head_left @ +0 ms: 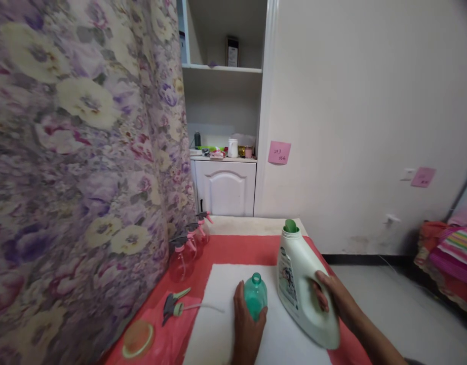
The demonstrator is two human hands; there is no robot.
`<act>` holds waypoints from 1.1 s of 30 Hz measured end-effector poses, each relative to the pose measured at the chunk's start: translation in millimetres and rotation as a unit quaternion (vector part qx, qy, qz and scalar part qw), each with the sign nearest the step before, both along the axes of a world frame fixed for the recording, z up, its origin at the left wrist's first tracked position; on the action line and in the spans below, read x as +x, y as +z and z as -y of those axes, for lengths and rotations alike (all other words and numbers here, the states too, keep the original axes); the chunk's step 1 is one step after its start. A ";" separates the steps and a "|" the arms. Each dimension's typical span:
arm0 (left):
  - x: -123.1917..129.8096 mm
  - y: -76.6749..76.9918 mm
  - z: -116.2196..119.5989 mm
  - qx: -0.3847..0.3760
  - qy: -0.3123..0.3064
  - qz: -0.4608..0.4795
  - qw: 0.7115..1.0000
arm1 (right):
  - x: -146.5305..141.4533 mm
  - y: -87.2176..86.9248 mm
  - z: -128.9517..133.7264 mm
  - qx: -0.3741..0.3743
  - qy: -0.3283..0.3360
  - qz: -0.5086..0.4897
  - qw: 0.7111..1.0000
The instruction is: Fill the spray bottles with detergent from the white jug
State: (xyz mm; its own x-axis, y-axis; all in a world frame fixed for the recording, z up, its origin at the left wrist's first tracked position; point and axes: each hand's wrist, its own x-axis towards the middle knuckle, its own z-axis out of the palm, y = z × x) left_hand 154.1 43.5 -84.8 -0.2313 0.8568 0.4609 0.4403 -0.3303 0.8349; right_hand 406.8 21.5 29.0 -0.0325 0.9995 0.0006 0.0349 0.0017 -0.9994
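Note:
My left hand [245, 319] is closed around a green see-through spray bottle [256, 293], its neck uncovered. The bottle is upright over the white sheet. By its handle, my right hand [326, 289] grips a large pale green detergent jug [294, 268]. The jug leans a little to the left, and its mouth is uncapped with a green spout [290, 225] showing. On the red cloth to the left lies a spray trigger head [176, 306] with its thin tube resting toward the white sheet.
Several clear spray bottles with pink triggers [181, 263] stand along the table's left edge by the flowered curtain [104, 152]. A jar with a gold-rimmed lid [138, 338] is at the front left. White sheet [210, 319] and red cloth [237, 248] cover the table. Behind is a white cabinet [228, 187].

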 end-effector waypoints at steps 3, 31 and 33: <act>0.3 1.4 3.5 0.030 0.008 -0.004 1.000 | -2.4 5.5 -10.6 -0.006 0.010 -0.037 0.999; -36.7 89.6 -37.1 -0.150 -0.211 0.059 0.964 | -22.4 19.7 -26.3 -0.039 0.012 0.039 0.998; -35.1 90.3 -40.1 -0.143 -0.220 0.070 0.962 | -22.8 17.8 -26.3 -0.038 0.011 0.045 0.998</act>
